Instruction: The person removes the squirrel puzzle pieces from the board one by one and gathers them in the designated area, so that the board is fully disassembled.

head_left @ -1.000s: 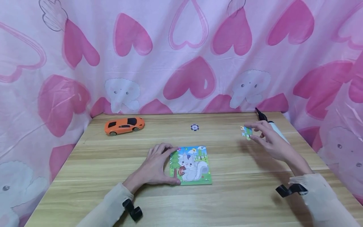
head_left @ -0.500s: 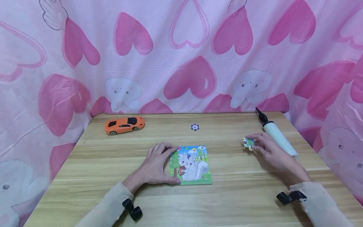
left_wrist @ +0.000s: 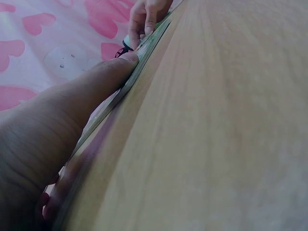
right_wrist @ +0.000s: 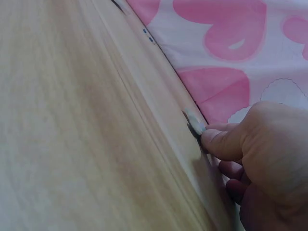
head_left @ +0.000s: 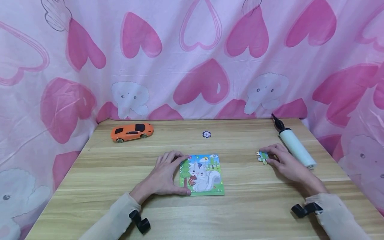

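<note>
A square jigsaw puzzle (head_left: 207,176) with a squirrel picture lies flat at the middle of the table. Spread along its left side, my left hand (head_left: 163,175) holds it, index fingertip at the top edge and thumb at the bottom edge. In the left wrist view, the thumb (left_wrist: 108,74) lies on the board's rim. To the right, my right hand (head_left: 285,161) pinches a small blue-green jigsaw piece (head_left: 262,156) between thumb and index finger, low over the table. The right wrist view shows the piece (right_wrist: 193,121) tilted at the fingertips.
A pale green hand pump (head_left: 297,148) with a black nozzle lies just behind my right hand. An orange toy car (head_left: 132,132) stands at the back left, and a round blue-and-white chip (head_left: 206,134) lies at the back middle. A pink heart-print curtain (head_left: 198,83) hangs behind the table (head_left: 240,213).
My right hand has come nearer and lower with the jigsaw piece, uncovering the hand pump. My left hand and the squirrel puzzle have stayed in place.
</note>
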A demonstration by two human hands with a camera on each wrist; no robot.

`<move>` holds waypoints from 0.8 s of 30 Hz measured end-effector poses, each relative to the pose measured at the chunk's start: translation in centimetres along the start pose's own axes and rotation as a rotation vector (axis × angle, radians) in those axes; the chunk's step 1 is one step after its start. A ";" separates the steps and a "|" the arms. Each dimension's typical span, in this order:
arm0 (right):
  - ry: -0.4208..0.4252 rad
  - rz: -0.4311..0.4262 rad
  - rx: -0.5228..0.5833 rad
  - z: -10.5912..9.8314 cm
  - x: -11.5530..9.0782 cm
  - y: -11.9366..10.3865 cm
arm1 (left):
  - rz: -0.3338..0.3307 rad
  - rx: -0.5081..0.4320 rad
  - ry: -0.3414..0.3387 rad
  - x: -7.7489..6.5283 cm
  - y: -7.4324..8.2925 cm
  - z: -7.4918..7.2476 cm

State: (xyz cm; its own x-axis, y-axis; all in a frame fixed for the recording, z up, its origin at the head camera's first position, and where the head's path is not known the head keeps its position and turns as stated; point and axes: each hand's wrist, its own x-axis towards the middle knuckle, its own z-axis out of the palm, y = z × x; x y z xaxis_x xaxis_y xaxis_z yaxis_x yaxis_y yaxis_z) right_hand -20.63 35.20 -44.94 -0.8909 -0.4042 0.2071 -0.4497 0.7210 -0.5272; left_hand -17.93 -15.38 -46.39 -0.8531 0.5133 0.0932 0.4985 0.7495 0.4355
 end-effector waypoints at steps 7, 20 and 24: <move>0.006 -0.016 -0.016 0.1 -0.1 -0.1 | 0.001 0.004 0.002 0.0 0.0 0.0; 0.014 -0.026 0.006 0.1 -0.3 0.3 | 0.002 0.004 -0.003 0.0 0.1 0.0; 0.009 -0.019 0.021 0.2 -0.2 0.4 | 0.002 0.005 -0.002 0.0 0.1 0.0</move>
State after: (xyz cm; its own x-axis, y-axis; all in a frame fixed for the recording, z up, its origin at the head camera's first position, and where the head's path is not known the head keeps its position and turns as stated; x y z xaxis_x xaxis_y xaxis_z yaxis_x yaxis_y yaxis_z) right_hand -20.60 35.46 -45.31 -0.8828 -0.4128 0.2244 -0.4652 0.7011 -0.5404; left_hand -17.86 -15.30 -46.31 -0.8520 0.5155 0.0918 0.5006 0.7507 0.4310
